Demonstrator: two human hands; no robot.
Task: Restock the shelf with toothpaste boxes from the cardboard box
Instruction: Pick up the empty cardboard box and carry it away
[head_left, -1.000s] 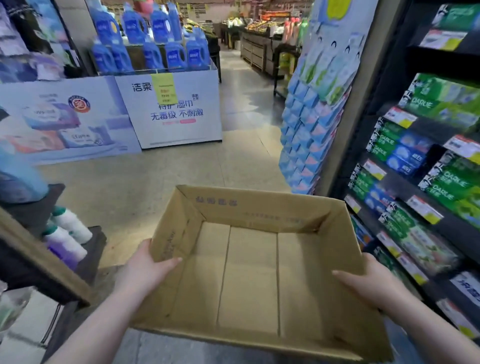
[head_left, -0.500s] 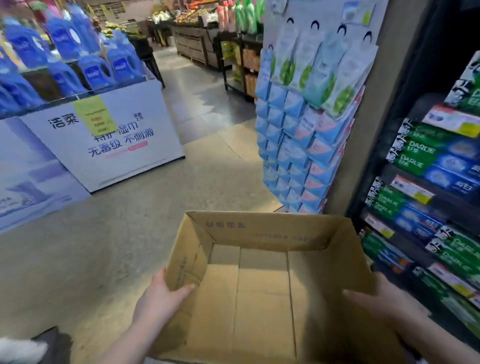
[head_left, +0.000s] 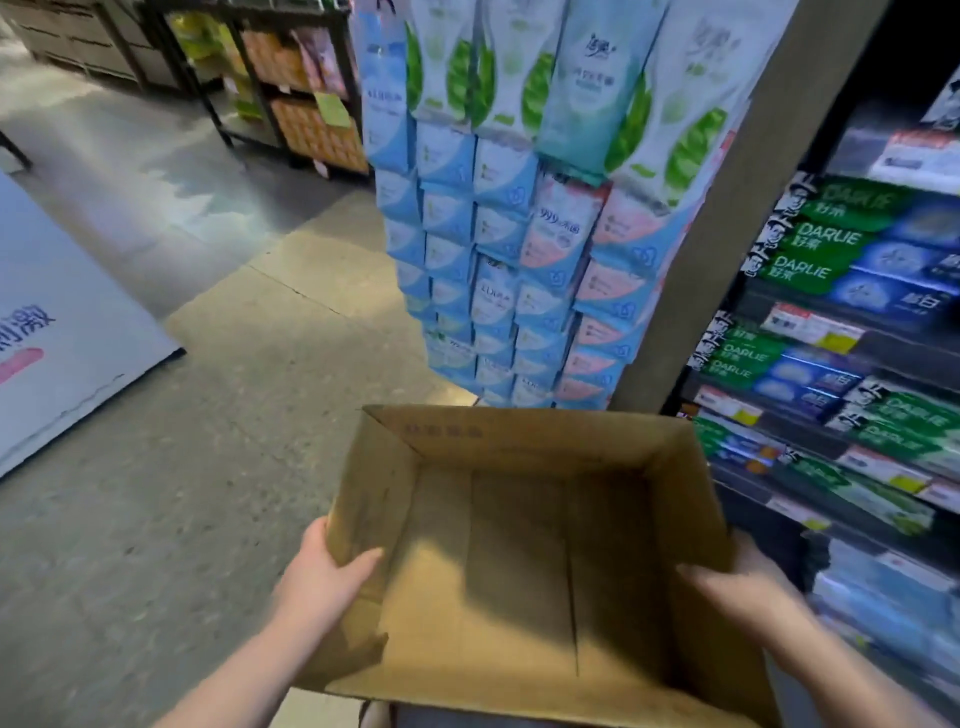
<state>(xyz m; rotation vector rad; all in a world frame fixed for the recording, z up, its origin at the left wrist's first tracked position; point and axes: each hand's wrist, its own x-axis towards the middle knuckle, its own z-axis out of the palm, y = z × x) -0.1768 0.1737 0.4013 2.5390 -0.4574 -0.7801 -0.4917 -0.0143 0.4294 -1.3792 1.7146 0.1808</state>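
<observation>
The left hand (head_left: 324, 574) is closed over the left wall of the cardboard box (head_left: 519, 597), thumb inside and fingers hidden behind the card. The box is carried clear of the floor (head_left: 182, 519), open side up, and its bottom shows bare: no toothpaste boxes lie in it. The right hand (head_left: 748, 592) clasps the right wall the same way, thumb inside, the rest out of sight behind the card. Just beside the box's right wall stands the shelf (head_left: 810, 312), its tiers lined with green toothpaste boxes (head_left: 831, 254).

By my reading the unloading step is finished, and what is in hand is carrying the empty box away. The next move calls for setting it aside or fetching fresh stock.

The box's near edge is cut off by the frame. The lower shelf tiers are blurred, so I cannot tell whether any gaps remain there.
</observation>
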